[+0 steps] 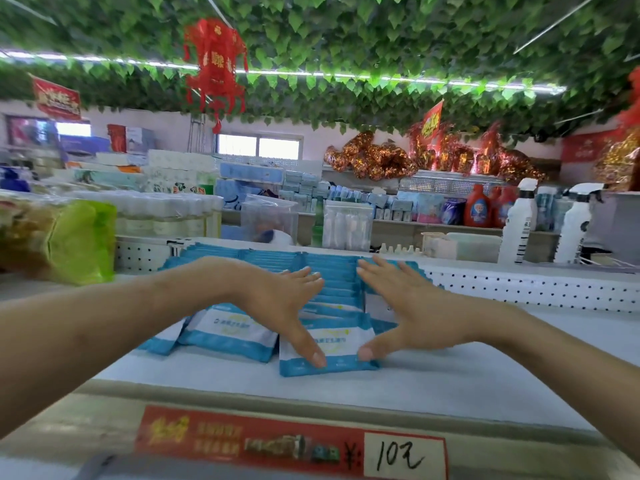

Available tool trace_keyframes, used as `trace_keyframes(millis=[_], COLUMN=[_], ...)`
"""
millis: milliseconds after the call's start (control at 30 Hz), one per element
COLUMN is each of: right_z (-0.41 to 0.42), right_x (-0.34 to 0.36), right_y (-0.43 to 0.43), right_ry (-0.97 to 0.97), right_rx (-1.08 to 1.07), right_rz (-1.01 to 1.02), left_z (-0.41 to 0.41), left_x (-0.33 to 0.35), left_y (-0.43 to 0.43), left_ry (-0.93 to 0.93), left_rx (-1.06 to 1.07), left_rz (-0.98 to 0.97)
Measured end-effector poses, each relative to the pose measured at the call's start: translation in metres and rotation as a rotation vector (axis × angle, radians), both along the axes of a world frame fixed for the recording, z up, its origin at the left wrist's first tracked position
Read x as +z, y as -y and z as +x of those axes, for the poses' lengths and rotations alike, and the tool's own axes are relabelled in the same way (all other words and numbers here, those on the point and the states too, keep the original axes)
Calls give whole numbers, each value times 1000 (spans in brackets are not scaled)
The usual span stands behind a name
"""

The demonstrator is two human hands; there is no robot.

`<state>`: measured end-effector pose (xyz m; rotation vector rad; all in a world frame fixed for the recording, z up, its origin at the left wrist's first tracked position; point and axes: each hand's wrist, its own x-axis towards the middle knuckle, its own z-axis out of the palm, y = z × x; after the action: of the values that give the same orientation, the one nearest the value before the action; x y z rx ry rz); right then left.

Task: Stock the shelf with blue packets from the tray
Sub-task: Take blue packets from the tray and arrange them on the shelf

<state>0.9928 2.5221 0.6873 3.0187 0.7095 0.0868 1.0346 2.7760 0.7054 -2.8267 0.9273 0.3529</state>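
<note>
Price label [291, 445] on the near edge of the shelf [450, 382] is read as a handwritten "¥: 10" plus one more character; its red printed part is blurred. Beyond it, blue packets [329, 344] are filed on the shelf in a row whose long axis runs straight away from the person, each packet set crosswise. The row is flanked by the left hand [277, 306] and the right hand [408, 313], with fingers straight, nothing clamped and both thumbs laid on the front packet. Neither hand is nearer. An inward squeeze is judged to come next. A second row [228, 330] leans just left. Packet print cannot be read, and no tray is made out. Farther off, white spray bottles [519, 226] are seen.
</note>
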Motion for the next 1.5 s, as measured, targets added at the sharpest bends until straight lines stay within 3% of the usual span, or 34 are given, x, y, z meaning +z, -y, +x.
trace_keyframes(millis=[200, 667, 1067, 1500], right_z=[19, 66, 91, 112], right_x=[-1, -12, -18, 10], right_y=[-16, -21, -30, -47], right_ry=[-79, 144, 273, -73], right_rx=[-95, -162, -152, -213], right_rz=[-159, -257, -288, -249], left_z=[17, 78, 116, 126], left_x=[-16, -15, -21, -1], left_y=[4, 15, 17, 30], left_ry=[58, 286, 328, 133], left_rx=[-60, -125, -102, 23], left_rz=[13, 16, -11, 28])
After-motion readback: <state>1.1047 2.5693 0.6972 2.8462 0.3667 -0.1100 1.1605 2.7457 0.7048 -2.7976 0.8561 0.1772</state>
